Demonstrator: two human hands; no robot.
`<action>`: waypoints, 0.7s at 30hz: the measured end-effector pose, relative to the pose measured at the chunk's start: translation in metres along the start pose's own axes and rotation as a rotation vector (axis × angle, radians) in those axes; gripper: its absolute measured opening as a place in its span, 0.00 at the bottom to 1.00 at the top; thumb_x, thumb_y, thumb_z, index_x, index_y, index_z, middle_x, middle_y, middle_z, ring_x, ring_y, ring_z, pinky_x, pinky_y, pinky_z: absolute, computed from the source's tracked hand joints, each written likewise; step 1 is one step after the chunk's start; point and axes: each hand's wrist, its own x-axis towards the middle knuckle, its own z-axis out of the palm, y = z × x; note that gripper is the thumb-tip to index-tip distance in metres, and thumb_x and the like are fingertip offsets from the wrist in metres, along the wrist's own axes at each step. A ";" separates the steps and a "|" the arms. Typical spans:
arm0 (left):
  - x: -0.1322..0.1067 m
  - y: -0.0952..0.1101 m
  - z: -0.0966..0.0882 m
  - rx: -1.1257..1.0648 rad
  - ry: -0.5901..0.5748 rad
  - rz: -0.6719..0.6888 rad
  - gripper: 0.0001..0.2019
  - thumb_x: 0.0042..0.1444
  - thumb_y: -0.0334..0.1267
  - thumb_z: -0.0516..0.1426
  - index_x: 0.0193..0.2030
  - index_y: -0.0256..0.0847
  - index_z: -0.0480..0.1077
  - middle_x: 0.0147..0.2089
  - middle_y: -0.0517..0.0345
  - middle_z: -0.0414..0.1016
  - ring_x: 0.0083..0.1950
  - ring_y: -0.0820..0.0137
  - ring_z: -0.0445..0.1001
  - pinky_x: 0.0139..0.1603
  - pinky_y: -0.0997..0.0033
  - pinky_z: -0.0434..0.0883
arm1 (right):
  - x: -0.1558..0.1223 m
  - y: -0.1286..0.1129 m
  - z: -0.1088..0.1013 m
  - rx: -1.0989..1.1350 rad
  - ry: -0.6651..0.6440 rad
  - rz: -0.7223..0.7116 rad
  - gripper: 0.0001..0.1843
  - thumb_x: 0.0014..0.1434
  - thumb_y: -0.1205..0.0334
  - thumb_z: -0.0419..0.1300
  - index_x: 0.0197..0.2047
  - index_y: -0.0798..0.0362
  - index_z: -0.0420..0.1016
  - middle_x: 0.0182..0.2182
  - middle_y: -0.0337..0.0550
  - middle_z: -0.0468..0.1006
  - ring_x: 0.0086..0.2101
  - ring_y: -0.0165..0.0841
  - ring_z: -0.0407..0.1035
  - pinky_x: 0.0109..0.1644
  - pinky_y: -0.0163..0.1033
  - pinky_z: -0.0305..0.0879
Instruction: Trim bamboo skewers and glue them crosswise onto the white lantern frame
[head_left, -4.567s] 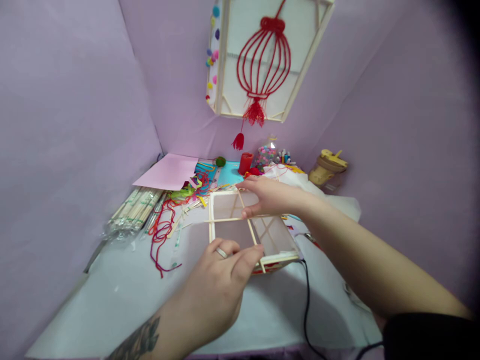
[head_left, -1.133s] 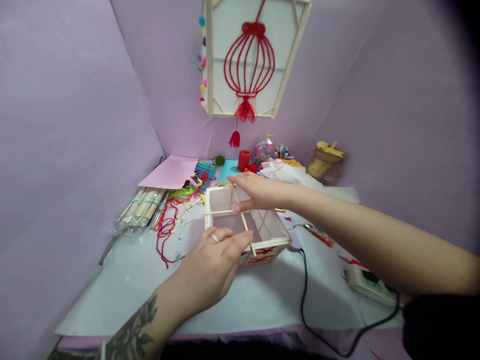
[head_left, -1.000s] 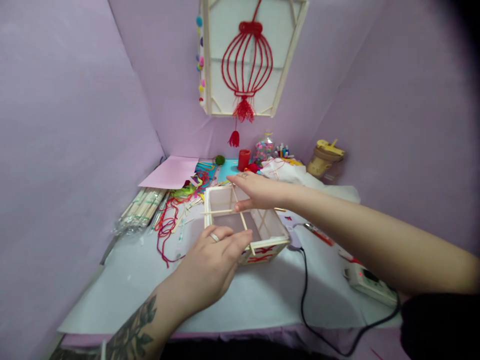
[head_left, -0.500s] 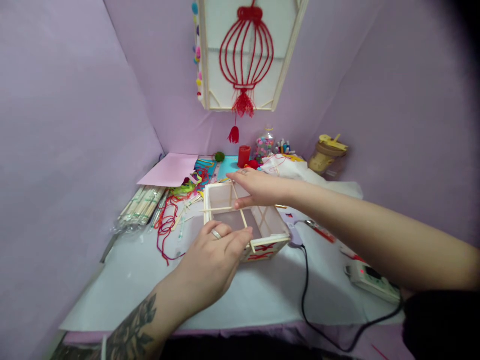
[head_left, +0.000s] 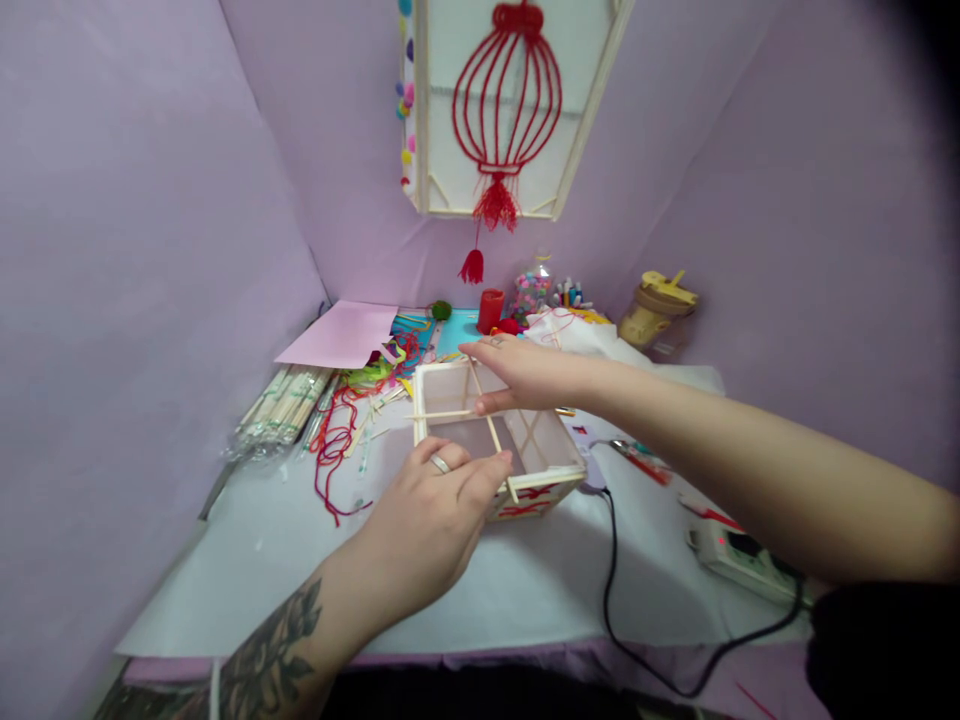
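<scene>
An open-topped box frame [head_left: 551, 470] of pale sticks with translucent sides stands on the table, red cord on its near side. A thin wooden stick [head_left: 495, 432] lies lengthwise across its top, its near end jutting past the rim. A second wooden stick [head_left: 442, 414] crosses it sideways. My left hand [head_left: 454, 495] is closed at the near rim, thumb and fingers on the near end of the lengthwise stick; its lower fingers are hidden. My right hand [head_left: 517, 372] reaches over the far side, fingertips at that stick's far end and thumb by the crossing.
A red-yarn lantern panel [head_left: 506, 110] hangs above. Bundled sticks [head_left: 281, 415], pink paper [head_left: 341, 333] and red yarn [head_left: 334, 450] lie left. Behind are a red candle-like cylinder [head_left: 490, 311] and a pompom jar [head_left: 532, 290]. A power strip [head_left: 742, 560] with black cable [head_left: 611, 570] lies right.
The view has shifted slightly, so the hanging panel and box appear a little farther right. Both hands keep their places on the lengthwise stick.
</scene>
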 end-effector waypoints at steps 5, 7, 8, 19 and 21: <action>0.001 0.001 0.000 0.003 0.009 0.000 0.18 0.59 0.26 0.51 0.56 0.31 0.62 0.38 0.51 0.76 0.39 0.63 0.69 0.47 0.57 0.68 | 0.000 0.000 -0.001 0.001 -0.006 -0.008 0.46 0.55 0.45 0.64 0.67 0.65 0.55 0.58 0.67 0.68 0.57 0.53 0.63 0.58 0.53 0.61; 0.001 0.001 0.000 -0.001 0.017 -0.009 0.18 0.59 0.26 0.51 0.56 0.32 0.62 0.38 0.51 0.76 0.39 0.63 0.69 0.47 0.57 0.67 | 0.000 0.000 -0.001 0.006 -0.003 -0.011 0.46 0.55 0.46 0.65 0.66 0.66 0.55 0.58 0.68 0.67 0.57 0.54 0.63 0.59 0.53 0.61; 0.001 0.001 0.001 -0.007 0.022 -0.013 0.17 0.59 0.26 0.51 0.56 0.32 0.62 0.38 0.51 0.76 0.40 0.63 0.69 0.47 0.57 0.67 | 0.000 0.001 -0.001 0.011 0.000 -0.013 0.46 0.54 0.46 0.65 0.66 0.66 0.55 0.59 0.68 0.67 0.57 0.54 0.62 0.59 0.53 0.61; 0.003 0.013 0.014 0.192 0.258 0.128 0.08 0.61 0.27 0.54 0.45 0.39 0.70 0.45 0.56 0.79 0.44 0.66 0.69 0.52 0.59 0.60 | 0.000 0.003 -0.001 0.022 0.018 -0.028 0.44 0.53 0.47 0.66 0.66 0.59 0.57 0.60 0.62 0.66 0.57 0.51 0.63 0.58 0.52 0.61; 0.003 0.015 0.017 0.229 0.294 0.138 0.08 0.60 0.27 0.55 0.43 0.39 0.71 0.42 0.57 0.79 0.43 0.67 0.69 0.47 0.61 0.60 | 0.000 0.004 -0.001 0.026 0.022 -0.039 0.44 0.54 0.46 0.65 0.66 0.57 0.56 0.60 0.61 0.66 0.57 0.51 0.63 0.58 0.53 0.62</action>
